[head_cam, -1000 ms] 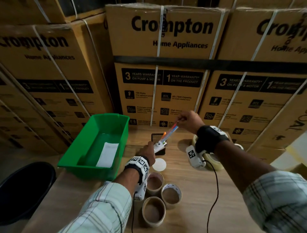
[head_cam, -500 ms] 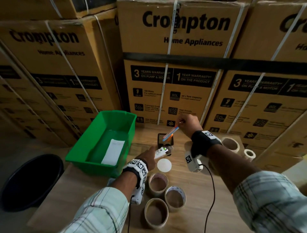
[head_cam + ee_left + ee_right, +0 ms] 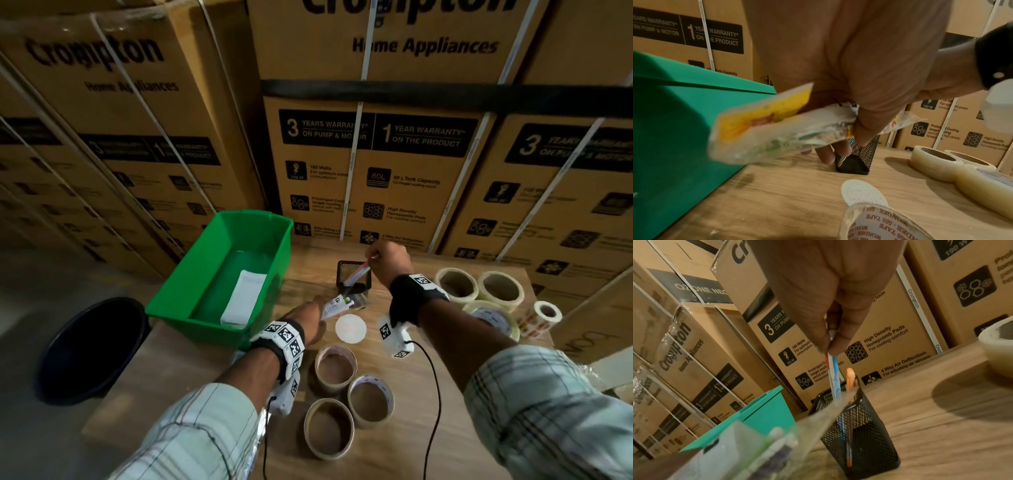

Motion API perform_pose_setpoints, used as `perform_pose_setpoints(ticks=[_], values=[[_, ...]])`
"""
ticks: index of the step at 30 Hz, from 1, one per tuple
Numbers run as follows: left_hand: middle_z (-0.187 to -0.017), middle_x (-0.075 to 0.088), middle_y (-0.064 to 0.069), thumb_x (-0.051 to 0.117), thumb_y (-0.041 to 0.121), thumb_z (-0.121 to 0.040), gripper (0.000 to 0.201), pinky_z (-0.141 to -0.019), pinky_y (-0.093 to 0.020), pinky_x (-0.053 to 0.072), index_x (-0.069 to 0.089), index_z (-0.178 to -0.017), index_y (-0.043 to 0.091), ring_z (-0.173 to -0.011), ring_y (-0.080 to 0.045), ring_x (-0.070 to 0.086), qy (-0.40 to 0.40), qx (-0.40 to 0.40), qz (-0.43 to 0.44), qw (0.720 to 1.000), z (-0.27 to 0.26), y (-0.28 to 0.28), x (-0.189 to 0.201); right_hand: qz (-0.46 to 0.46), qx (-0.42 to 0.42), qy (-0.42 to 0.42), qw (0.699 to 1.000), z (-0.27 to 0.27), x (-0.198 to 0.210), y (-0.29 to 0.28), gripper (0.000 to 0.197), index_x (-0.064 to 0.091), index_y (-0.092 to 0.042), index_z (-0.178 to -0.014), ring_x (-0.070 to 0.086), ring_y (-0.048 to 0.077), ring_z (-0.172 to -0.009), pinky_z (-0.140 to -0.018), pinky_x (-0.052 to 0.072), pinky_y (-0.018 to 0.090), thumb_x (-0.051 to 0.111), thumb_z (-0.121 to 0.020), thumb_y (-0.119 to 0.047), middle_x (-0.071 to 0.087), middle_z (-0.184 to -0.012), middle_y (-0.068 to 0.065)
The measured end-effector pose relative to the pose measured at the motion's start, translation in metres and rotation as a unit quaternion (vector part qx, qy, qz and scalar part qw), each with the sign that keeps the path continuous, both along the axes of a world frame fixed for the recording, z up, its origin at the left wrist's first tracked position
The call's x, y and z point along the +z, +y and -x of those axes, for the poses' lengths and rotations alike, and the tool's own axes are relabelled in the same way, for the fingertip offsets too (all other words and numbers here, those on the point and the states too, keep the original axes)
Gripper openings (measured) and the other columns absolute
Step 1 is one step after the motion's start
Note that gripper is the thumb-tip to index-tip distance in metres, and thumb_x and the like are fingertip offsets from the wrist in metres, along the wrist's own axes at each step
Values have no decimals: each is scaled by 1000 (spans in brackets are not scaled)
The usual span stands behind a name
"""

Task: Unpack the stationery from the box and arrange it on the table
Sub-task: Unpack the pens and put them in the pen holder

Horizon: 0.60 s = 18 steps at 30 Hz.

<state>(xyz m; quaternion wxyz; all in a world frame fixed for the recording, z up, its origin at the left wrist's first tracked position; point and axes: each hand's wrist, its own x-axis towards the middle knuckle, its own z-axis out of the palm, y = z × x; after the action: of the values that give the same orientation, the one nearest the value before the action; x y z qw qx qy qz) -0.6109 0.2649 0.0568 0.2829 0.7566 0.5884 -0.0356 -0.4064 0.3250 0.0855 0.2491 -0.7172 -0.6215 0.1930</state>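
A black mesh pen holder (image 3: 352, 278) (image 3: 856, 431) (image 3: 857, 158) stands on the wooden table (image 3: 212, 363). My right hand (image 3: 388, 262) (image 3: 830, 293) pinches the tops of the pens (image 3: 833, 376) (image 3: 358, 275); their lower ends are inside the holder, beside an orange pen (image 3: 850, 379) that stands there. My left hand (image 3: 310, 317) (image 3: 849, 68) grips a clear plastic pen packet (image 3: 766, 129) (image 3: 337, 305) (image 3: 748, 447) just in front of the holder. The green box (image 3: 219, 270) sits at the left with a white paper (image 3: 243, 298) in it.
Three tape rolls (image 3: 346, 394) stand near me, a white round disc (image 3: 350, 329) lies between my hands, and more tape rolls (image 3: 479, 294) lie at the right. Stacked cardboard cartons (image 3: 376, 154) wall the table's far side. A dark bin (image 3: 92, 346) stands on the floor at the left.
My right hand has lowered the pens from above the packet down into the mesh holder. The left hand kept hold of the packet and stayed almost still.
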Motion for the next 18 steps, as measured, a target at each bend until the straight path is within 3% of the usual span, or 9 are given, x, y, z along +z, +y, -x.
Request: perform_pose_setpoints(ticks=[7,12,18], values=[[-122,62,-11,56,20,-91,42,-89,-43,54,39,-129,17,-104,-29,64,0,9,13,1000,-4,2,-6,19,15,-24,999,1,-13,-1,19,67,-21,-81,65,22,-87,-78,58,35,58,-86,-5,69,-94,6],[-125,61,-11,55,19,-92,46,-92,-43,53,36,-134,17,-107,-29,63,0,16,21,1000,-3,0,-10,41,22,-25,999,-1,-20,-2,21,69,-21,-83,64,21,-83,-71,50,24,55,-88,-7,71,-95,8],[-122,61,-12,56,19,-91,44,-89,-43,54,38,-131,17,-104,-31,63,6,11,15,1000,1,-2,-10,17,43,-51,998,3,-8,0,17,70,-16,-89,63,22,-85,-74,52,28,55,-89,-7,68,-95,8]])
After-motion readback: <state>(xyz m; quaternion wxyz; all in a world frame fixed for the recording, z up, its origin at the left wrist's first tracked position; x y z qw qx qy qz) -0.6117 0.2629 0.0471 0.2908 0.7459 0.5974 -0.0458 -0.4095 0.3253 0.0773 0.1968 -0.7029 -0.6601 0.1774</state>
